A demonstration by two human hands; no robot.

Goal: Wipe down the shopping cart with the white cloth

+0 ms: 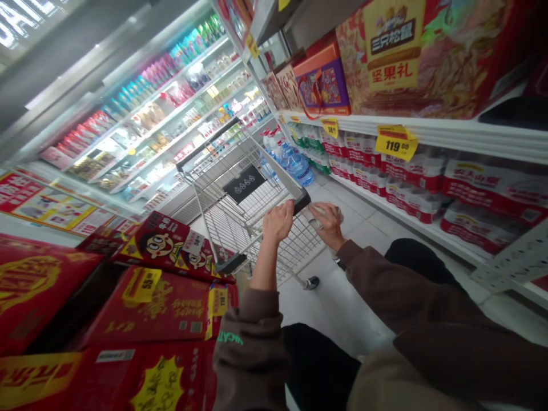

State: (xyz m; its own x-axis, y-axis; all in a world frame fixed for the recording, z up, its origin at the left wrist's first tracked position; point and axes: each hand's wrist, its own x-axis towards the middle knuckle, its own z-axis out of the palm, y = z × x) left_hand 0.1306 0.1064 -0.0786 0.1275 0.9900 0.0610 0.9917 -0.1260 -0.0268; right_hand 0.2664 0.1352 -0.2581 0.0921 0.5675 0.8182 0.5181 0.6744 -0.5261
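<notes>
A metal shopping cart with a wire basket stands tilted in my view. My left hand is closed around its handle, close to the dark corner piece. Just right of that corner is my right hand, its fingers curled round something pale and partly see-through. What that pale thing is I cannot make out. A dark sign with round marks hangs inside the wire basket, where no goods show.
Red gift boxes are stacked close on the left. Along the right runs a white shelf with boxed gifts above and wrapped bottle packs below. Large water bottles stand past the cart, and a lit refrigerated display lies beyond.
</notes>
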